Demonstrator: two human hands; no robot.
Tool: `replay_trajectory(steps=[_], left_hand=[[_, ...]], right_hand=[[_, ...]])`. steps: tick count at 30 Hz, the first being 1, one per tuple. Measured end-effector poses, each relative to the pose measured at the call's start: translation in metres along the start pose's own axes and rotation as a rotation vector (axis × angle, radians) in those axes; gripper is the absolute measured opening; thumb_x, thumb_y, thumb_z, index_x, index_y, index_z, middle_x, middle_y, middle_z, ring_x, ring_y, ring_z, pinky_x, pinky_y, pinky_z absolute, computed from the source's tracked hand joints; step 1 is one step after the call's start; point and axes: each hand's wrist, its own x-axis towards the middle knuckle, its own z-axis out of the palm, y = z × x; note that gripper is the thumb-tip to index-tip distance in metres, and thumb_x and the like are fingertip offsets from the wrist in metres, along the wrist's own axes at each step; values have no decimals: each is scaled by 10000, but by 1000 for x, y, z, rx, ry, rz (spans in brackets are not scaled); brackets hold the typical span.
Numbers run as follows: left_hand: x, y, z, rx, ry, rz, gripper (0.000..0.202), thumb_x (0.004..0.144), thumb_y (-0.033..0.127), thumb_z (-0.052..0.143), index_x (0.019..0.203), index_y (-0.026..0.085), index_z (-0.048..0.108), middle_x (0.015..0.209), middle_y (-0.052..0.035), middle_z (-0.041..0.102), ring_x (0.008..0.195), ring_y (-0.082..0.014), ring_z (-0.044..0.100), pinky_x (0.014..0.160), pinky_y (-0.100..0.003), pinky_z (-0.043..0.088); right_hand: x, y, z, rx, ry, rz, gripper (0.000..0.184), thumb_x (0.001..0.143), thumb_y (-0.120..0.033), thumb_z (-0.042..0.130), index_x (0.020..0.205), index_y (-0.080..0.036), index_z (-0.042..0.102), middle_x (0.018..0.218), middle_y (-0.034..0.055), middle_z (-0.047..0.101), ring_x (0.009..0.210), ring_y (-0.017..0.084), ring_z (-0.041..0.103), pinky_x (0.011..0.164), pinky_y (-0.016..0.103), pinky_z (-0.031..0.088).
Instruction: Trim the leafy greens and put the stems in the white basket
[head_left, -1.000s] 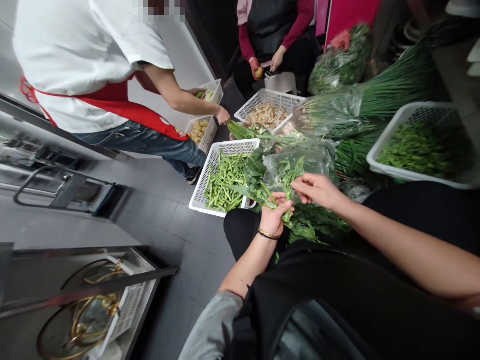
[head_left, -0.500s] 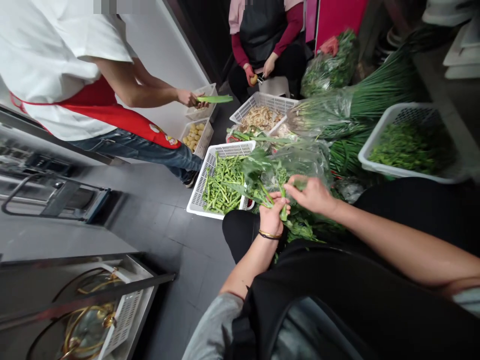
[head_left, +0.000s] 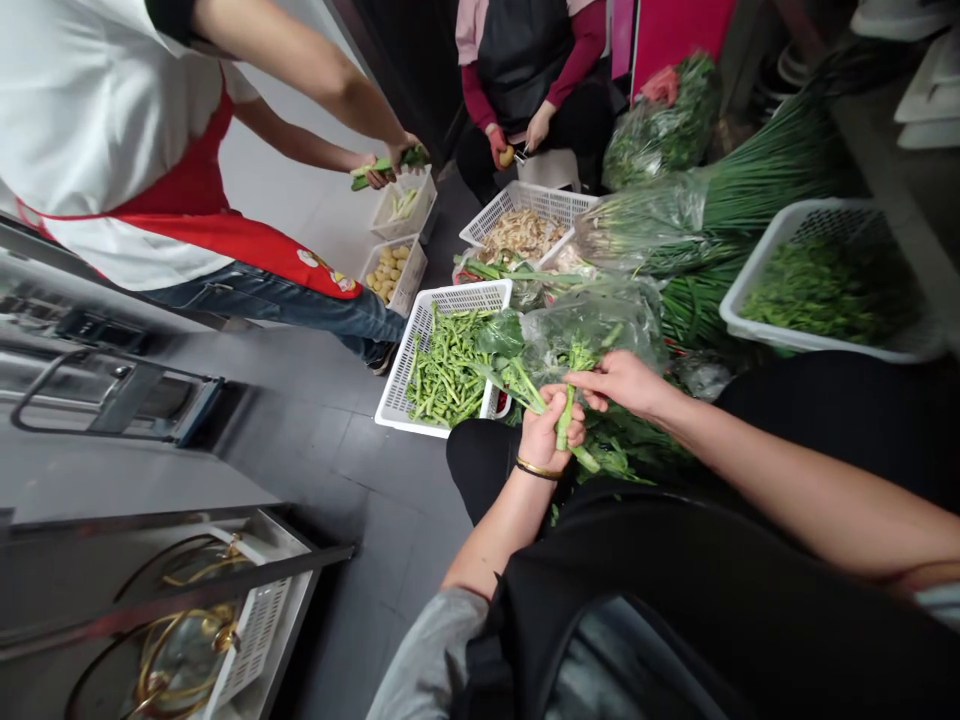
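My left hand (head_left: 551, 432), with a bracelet at the wrist, is closed around a thick green stalk (head_left: 564, 420) of a leafy vegetable. Its large leaf (head_left: 501, 333) spreads toward the white basket (head_left: 409, 425) of cut green stems (head_left: 446, 372). My right hand (head_left: 624, 384) pinches the upper part of the stalk, thumb and index finger pressed together just above my left fingers. Loose greens (head_left: 634, 440) lie below both hands, between my knees. A clear plastic bag (head_left: 600, 325) is just beyond them.
A standing person in a red apron (head_left: 180, 190) handles green stalks (head_left: 373, 174) over a bin at left. Another person sits behind with a potato (head_left: 507, 156) and a peeler. A basket of peelings (head_left: 517, 235), a potato bin (head_left: 390, 270), bundled chives (head_left: 780, 150) and a basket of herbs (head_left: 825, 290) surround me.
My right hand has come down and closed on the stalk from slightly above it. The leaf has swung a little. The standing person's hands have shifted left and up over the bin.
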Motion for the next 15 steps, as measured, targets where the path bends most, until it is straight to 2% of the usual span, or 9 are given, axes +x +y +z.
replay_trajectory(steps=[3, 5, 7, 12, 15], left_hand=[[0, -4, 2, 80, 90, 168, 327, 739, 369, 683, 927, 199, 477, 575, 34, 576, 348, -56, 414, 343, -169, 234], [-1, -2, 4, 40, 69, 170, 331, 738, 378, 683, 919, 203, 470, 569, 42, 558, 335, -41, 376, 334, -161, 200], [-2, 2, 4, -37, 20, 95, 309, 746, 379, 675, 877, 202, 458, 567, 50, 525, 323, -15, 300, 329, -152, 143], [-3, 11, 2, -154, -43, -83, 247, 803, 340, 622, 817, 199, 419, 540, 75, 411, 320, 7, 217, 333, -142, 76], [-5, 8, 3, -116, -105, -99, 295, 786, 390, 635, 810, 201, 409, 542, 74, 429, 309, -2, 243, 317, -144, 107]], right_hand=[[-3, 9, 9, 191, 1, 39, 449, 669, -551, 687, 519, -142, 578, 464, 19, 556, 407, 86, 480, 424, 230, 391], [-8, 16, 13, 404, -67, 27, 403, 659, -534, 706, 617, -143, 618, 548, 21, 602, 456, 81, 513, 446, 213, 420], [-14, 20, 12, 491, -88, 12, 362, 655, -499, 724, 691, -151, 631, 587, 11, 613, 475, 73, 520, 456, 202, 434], [-21, 9, -4, 345, -93, 33, 366, 633, -444, 760, 833, -167, 629, 679, 19, 647, 543, 112, 581, 488, 237, 473], [-15, -2, -6, 287, -123, -53, 350, 669, -484, 720, 695, -169, 571, 599, 1, 607, 532, 102, 555, 504, 232, 454]])
